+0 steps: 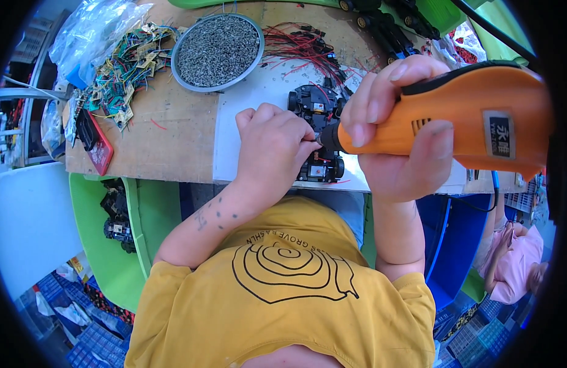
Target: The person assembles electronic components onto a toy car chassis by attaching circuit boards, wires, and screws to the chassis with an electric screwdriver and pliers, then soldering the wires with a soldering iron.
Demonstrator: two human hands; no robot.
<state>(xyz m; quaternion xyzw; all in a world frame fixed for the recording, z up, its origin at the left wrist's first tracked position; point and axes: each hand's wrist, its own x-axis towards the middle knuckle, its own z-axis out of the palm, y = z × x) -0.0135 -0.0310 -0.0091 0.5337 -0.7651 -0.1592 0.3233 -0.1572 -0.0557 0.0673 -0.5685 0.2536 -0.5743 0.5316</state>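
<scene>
My right hand (406, 122) is wrapped round an orange and black electric screwdriver (461, 119), held sideways with its black nose pointing left. My left hand (272, 147) is closed in a pinch at the tip of that nose; whatever sits between the fingertips is too small to make out. Just below and behind the tip, a black toy car chassis (320, 172) with wheels and a small motor lies on a white sheet (231, 135). The screwdriver and my fingers hide the middle of the chassis.
A round metal bowl (247, 72) full of small screws stands at the back. Left of it lie a heap of wired circuit boards (133, 67) and a red tray (101, 150). Red wires (302, 46) and black car parts (381, 27) lie behind. Green (136, 214) and blue (437, 245) bins stand below the table edge. A person in pink (516, 264) is at far right.
</scene>
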